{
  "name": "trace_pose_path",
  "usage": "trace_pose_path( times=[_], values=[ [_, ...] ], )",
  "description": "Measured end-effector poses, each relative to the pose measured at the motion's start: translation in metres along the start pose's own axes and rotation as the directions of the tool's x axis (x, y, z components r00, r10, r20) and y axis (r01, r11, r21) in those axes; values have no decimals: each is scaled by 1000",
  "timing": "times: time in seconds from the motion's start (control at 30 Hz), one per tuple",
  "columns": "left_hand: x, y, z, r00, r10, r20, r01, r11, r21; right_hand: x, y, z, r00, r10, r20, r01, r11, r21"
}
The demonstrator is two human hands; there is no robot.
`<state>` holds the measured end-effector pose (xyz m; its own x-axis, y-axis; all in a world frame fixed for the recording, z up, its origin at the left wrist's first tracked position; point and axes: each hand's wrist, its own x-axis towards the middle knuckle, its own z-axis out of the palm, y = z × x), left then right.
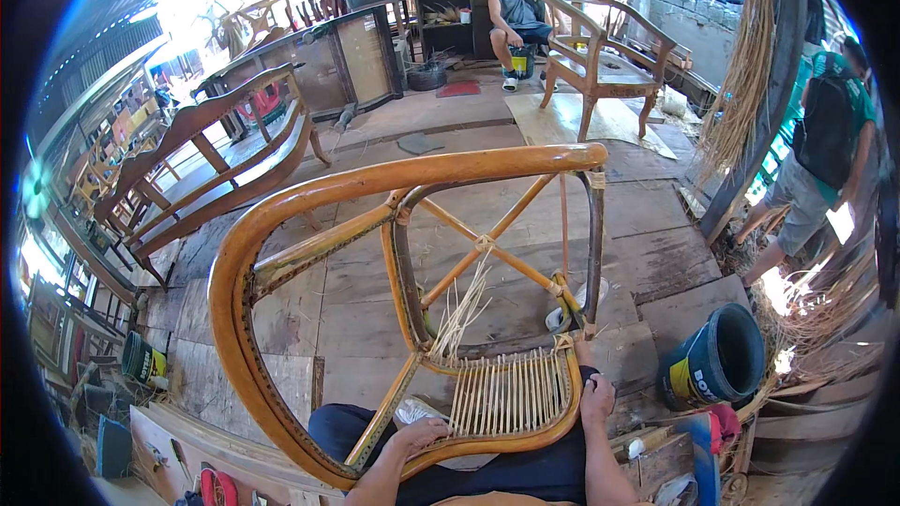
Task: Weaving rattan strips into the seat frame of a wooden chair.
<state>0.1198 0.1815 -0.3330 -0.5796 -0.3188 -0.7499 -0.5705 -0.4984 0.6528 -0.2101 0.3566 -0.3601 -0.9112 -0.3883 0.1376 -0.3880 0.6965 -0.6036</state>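
Note:
A rattan chair frame [412,171] lies tilted across my lap, its thick curved rail arching over the middle of the view. Thin pale rods fill its small seat panel [502,398], and loose cane strips [461,319] stick up from a joint behind it. My left hand [422,435] is closed over the seat's near edge, fingertips by the first rods. At the right side of the seat, my right hand [598,401] makes a fist against the frame; whatever it holds is hidden. Crossed poles [484,244] tied with cane form the far side.
A dark bucket [712,361] stands at right, another bucket [143,361] at left. Wooden benches [220,164] and an armchair [600,66] stand farther off. One person [517,14] sits at the back; another [825,131] bends at right beside hanging fibre strands [745,66].

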Motion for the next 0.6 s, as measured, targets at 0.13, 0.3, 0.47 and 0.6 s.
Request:
trace_pose_path(
  times=[0.13,0.3,0.47,0.6],
  values=[
    [2,1,-2,999,-18,30,16,998,55,2,-2,-3,995,43,94,-44,999,6],
    [1,2,-2,999,-9,47,9,1000,6,4,-7,-7,990,60,125,-59,998,-12],
    [-12,17,8,1000,-10,4,9,999,48,4,-3,-5,990,69,126,-70,998,2],
    [27,-37,-31,698,610,374,-637,291,714,12,-7,6,998,14,60,-14,1000,-1]
  ],
)
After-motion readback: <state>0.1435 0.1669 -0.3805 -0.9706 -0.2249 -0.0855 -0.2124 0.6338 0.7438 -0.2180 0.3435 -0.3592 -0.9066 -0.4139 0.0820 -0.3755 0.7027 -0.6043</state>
